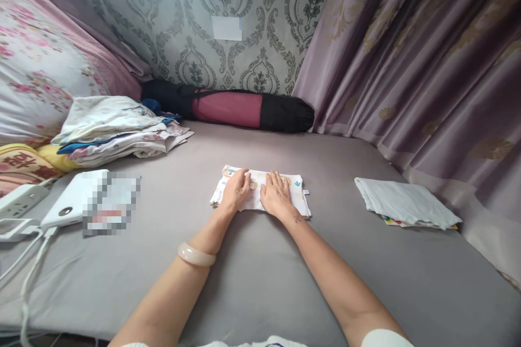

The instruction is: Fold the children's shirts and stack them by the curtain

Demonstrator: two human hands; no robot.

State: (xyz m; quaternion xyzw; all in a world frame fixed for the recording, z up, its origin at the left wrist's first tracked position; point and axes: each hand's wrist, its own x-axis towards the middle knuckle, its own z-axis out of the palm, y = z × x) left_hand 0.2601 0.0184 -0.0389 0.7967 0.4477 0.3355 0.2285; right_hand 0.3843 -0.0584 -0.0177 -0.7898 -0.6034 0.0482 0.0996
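Observation:
In the middle of the grey bed sheet (260, 282) lies a folded white cloth garment (299, 199) with small yellow and green prints. A small white tag sticks out at its right edge. On its right half my right hand (277, 195) rests palm down, fingers stretched out flat. Over the left part, my left hand (236, 191) is turned partly on its side and touches the fabric. Its fingers are slightly bent, some of them hidden, and no cloth shows pinched between them. A pale bangle (197, 255) is on my left forearm.
A pale folded cloth (405, 200) lies at right. Stacked clothes (122, 127) sit at left, near a white device (77, 198), a power strip (22, 199), cables and a blurred packet (116, 200). A long black and maroon bag (228, 108) lies along the wall. Curtains (407, 54) hang at right.

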